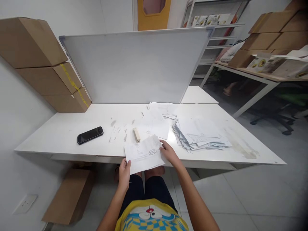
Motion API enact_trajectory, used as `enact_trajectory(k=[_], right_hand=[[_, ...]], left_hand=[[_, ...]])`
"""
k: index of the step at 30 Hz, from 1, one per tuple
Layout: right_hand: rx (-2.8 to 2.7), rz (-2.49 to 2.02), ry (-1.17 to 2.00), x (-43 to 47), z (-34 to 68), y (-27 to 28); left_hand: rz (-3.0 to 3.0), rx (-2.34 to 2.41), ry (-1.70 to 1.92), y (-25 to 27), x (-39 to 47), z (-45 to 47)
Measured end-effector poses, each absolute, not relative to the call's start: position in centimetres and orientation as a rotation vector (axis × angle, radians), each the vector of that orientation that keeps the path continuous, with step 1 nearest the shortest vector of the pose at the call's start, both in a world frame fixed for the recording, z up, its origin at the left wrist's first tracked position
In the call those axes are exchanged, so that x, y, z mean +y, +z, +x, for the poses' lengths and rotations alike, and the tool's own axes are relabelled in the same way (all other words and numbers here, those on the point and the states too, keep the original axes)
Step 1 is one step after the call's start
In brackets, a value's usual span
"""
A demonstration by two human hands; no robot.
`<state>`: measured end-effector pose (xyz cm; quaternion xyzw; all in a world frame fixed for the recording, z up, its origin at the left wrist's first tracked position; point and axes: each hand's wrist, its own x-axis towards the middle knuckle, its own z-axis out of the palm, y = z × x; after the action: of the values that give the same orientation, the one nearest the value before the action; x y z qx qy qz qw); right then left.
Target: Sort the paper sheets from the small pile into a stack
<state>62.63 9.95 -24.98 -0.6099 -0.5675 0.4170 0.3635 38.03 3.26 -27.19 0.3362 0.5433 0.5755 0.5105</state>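
Between my hands is a sheet of paper (141, 155) with faint print and an oval stamp, held over the table's front edge; a second sheet's edge seems to show beneath it. My left hand (124, 173) pinches its lower left side, thumb on top. At its right side my right hand (168, 152) grips the edge. Just beyond the paper lies a small cream stapler (136, 135). A messy stack of papers (199, 136) rests to the right, and more loose papers (157, 117) lie behind the stapler.
A black phone (90, 135) lies on the left of the white table (64, 141). A whiteboard (137, 67) stands along the back. Cardboard boxes (45, 64) are piled at the back left, and another box (69, 195) sits on the floor below.
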Motion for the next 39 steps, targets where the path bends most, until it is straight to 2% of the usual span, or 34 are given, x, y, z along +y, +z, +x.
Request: enact_trajectory(k=[5,11,19,25,39], right_hand=[[-1.46,-1.566,1.176,9.1,63.0,-24.8],[-1.428,-1.723,1.035,10.0,62.0,-24.1],[-1.764,-1.524,0.273,9.7,56.8,-22.7],[-2.156,-1.337,0.219,10.0,51.8,-22.9],[-2.177,-1.396,0.089,12.1,50.7,-24.7]], left_hand=[[0.822,1.314,1.404,-27.3,3.2,37.9],[0.849,1.362,1.4,-27.5,4.4,37.5],[0.817,1.408,1.444,-28.2,4.7,37.6],[0.795,1.422,1.466,-28.6,5.0,37.7],[0.824,1.439,1.465,-28.5,5.3,37.8]])
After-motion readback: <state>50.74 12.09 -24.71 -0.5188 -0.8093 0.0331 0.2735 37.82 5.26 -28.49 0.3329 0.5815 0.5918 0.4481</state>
